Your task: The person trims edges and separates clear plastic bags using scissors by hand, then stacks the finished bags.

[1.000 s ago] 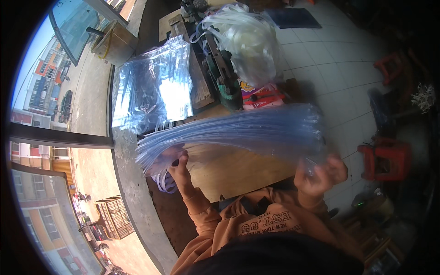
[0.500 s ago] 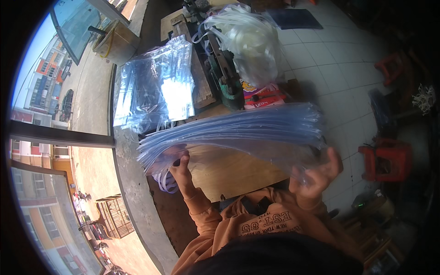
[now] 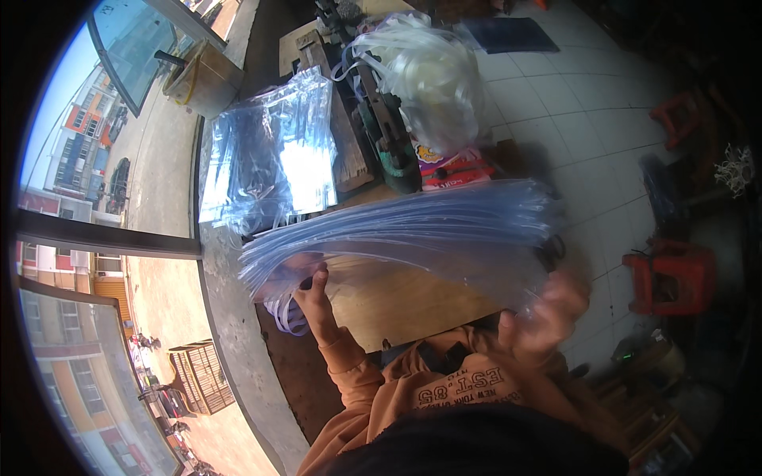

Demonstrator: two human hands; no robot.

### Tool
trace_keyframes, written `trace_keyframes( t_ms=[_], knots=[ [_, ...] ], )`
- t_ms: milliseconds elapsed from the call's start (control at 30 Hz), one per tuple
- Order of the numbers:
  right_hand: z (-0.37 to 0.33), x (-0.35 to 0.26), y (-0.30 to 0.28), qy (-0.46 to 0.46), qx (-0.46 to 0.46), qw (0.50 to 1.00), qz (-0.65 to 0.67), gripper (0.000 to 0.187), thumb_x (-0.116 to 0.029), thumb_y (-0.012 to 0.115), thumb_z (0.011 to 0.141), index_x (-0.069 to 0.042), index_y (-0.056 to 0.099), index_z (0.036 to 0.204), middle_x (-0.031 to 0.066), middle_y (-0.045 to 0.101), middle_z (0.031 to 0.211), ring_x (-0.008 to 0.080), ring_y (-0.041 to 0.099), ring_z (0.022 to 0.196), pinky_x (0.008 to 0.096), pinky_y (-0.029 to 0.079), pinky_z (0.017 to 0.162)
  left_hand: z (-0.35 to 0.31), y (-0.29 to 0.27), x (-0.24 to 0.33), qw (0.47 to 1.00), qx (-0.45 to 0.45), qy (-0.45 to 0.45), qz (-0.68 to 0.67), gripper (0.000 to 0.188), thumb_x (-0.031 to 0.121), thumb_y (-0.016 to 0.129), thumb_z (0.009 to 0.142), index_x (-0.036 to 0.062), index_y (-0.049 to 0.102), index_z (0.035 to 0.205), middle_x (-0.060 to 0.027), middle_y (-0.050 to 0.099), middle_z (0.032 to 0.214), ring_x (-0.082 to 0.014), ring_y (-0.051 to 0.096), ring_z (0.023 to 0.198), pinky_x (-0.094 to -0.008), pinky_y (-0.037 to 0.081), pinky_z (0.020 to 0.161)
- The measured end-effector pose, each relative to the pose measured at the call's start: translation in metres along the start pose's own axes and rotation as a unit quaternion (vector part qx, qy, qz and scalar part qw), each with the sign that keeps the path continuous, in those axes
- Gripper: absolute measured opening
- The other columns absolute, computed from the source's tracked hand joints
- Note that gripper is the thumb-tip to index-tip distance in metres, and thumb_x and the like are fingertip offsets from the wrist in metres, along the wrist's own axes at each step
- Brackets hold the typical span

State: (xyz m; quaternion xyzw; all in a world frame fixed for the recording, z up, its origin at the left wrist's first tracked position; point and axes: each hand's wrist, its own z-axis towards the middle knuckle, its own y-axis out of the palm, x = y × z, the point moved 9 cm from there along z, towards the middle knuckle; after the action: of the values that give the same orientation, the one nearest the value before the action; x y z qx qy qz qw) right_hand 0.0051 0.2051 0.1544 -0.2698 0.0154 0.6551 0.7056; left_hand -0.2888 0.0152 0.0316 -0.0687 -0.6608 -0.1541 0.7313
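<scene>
A thick, bowed stack of clear bluish plastic sheets [image 3: 397,222] spans the space in front of me, its many edges fanned along the far side. My left hand [image 3: 313,293] is closed on the stack's left end, thumb on the near side and the other fingers seen through the plastic. Beside the lower right corner, my right hand [image 3: 548,313] has its thumb raised and its fingers bent, smeared by motion. Whether those fingers grip a sheet cannot be made out. Below the stack lies a wooden board [image 3: 397,305].
More shiny clear plastic sheets [image 3: 270,151] lie beyond the stack at left. A green metal press-like tool [image 3: 389,143] stands beside a bundle of whitish strips [image 3: 440,79]. A bucket [image 3: 202,79] sits on the ledge. Red stools [image 3: 673,278] are on the tiled floor at right.
My right hand has shifted slightly down, and its fingers have curled in from a more spread pose. My left hand keeps its hold on the stack.
</scene>
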Motion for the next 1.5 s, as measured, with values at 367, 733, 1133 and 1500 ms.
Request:
trace_keyframes(
  t_ms=[367,733,1133,1500],
  knots=[
    [0.013,0.020,0.004,0.168,-0.051,0.984,0.037,0.087,-0.067,0.050,0.079,0.012,0.052,0.118,0.0119,0.034,0.103,0.0116,0.038,0.070,0.0244,0.037,0.060,-0.002,-0.001,0.000,0.999,-0.020,-0.008,0.024,0.044,0.020,0.067,0.081,-0.0024,0.050,0.115,-0.0077,0.058,0.102,-0.0162,0.054,0.091,-0.0296,0.041,0.083],
    [0.009,0.021,0.004,0.203,-0.030,0.977,0.052,0.084,-0.064,0.054,0.078,0.008,0.050,0.122,0.0122,0.035,0.101,0.0145,0.040,0.074,0.0263,0.038,0.061,-0.002,-0.002,0.002,1.000,0.010,-0.018,0.015,0.032,0.020,0.072,0.076,-0.0023,0.062,0.096,-0.0059,0.060,0.090,-0.0164,0.054,0.082,-0.0286,0.042,0.078],
    [0.026,0.011,0.007,0.113,-0.047,0.992,0.013,0.058,-0.061,0.050,0.082,-0.003,0.048,0.081,0.0255,0.043,0.114,0.0354,0.046,0.107,0.0456,0.040,0.088,0.000,-0.002,0.003,0.999,-0.015,0.005,0.037,0.039,0.024,0.068,0.080,-0.0044,0.057,0.105,-0.0071,0.061,0.094,-0.0154,0.056,0.083,-0.0281,0.042,0.078],
    [0.021,0.017,0.010,0.113,-0.043,0.992,0.045,0.056,-0.059,0.051,0.082,-0.004,0.046,0.082,0.0274,0.046,0.114,0.0399,0.044,0.112,0.0491,0.039,0.090,-0.001,-0.002,0.000,1.000,0.003,-0.016,0.003,0.036,0.020,0.073,0.075,-0.0044,0.061,0.099,-0.0091,0.062,0.092,-0.0183,0.058,0.085,-0.0305,0.044,0.081]
  ],
)
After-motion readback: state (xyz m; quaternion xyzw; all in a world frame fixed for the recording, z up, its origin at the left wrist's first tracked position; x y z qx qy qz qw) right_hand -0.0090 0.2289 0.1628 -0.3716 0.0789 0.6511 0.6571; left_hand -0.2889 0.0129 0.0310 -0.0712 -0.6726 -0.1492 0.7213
